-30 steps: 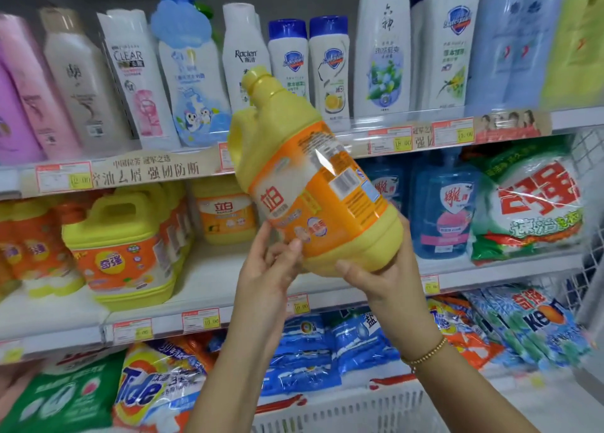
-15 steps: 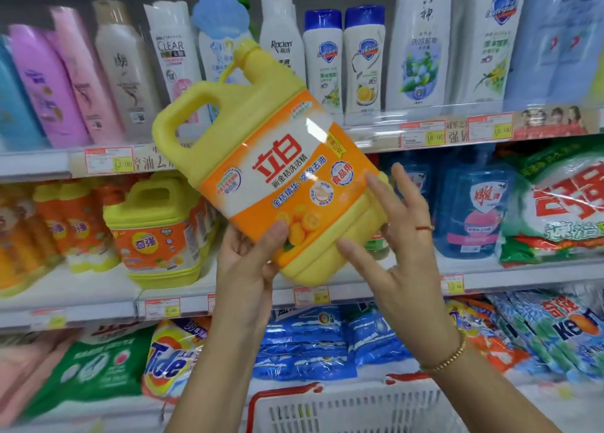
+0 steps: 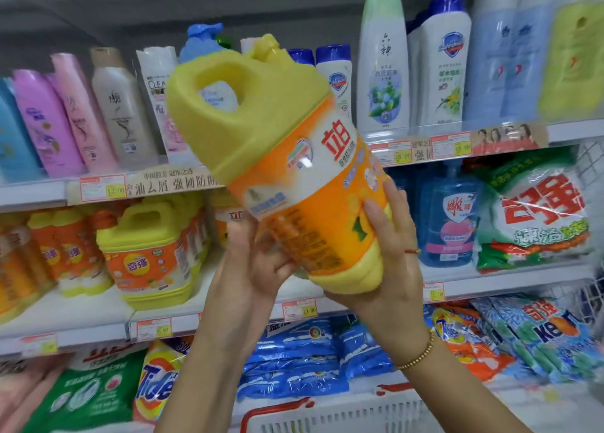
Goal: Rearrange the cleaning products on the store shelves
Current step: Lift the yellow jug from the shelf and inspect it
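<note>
Jug of yellow rigid plastic with orange label [image 3: 294,177], tilted before the middle shelf [image 3: 490,279]; left hand [image 3: 258,262] and right hand [image 3: 389,253] clasp its base. Probably heavy, slick; moulded handle offers surest hold.

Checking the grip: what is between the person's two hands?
Head view: the big yellow plastic jug with orange label, held by left hand and right hand.

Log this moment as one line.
object: yellow detergent jug, tilted, lifted before shelves | left hand: holds jug's underside | right hand: grips jug's base | status: not yet shelved
</note>
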A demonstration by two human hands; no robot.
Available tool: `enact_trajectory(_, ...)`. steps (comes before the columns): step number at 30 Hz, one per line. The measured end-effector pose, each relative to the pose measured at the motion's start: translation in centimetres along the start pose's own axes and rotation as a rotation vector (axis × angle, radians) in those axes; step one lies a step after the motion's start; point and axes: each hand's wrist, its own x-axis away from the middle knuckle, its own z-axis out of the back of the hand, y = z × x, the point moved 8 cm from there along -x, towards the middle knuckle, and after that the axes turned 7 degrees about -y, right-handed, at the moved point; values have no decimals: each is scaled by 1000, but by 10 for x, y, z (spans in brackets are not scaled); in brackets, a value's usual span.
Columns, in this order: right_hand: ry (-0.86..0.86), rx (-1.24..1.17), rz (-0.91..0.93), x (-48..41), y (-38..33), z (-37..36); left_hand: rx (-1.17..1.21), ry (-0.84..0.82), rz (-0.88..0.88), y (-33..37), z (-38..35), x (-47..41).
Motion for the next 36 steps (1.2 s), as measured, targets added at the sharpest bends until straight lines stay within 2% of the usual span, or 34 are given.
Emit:
enact_trajectory(3, 24, -393, -227, -2, 8, 5, -114, 134, 3, 2, 15, -12)
enact_trajectory(6, -29, -793, -451, 0, 19, -8, -213, 226, -27, 16, 31, -28)
enact_trajectory(9, -126, -1282, -620, 8, 28, -27, -198, 166, 43, 16, 36, -33)
enact_trajectory(14, -193, -1513, -773, 27, 28, -47, -7, 110, 116, 10, 37, -16)
enact_trajectory(18, -201, -1454, -826, 27, 22, -41, -9, 116, 129, 19, 36, -14)
enact_trajectory(26, -295, -946, -881, 7, -4, 6, 131, 141, 230, 24, 13, -6)
enact_trajectory(36, -395, -754, -909, -13, -9, 53, 243, 87, 426, 2, -25, -13)
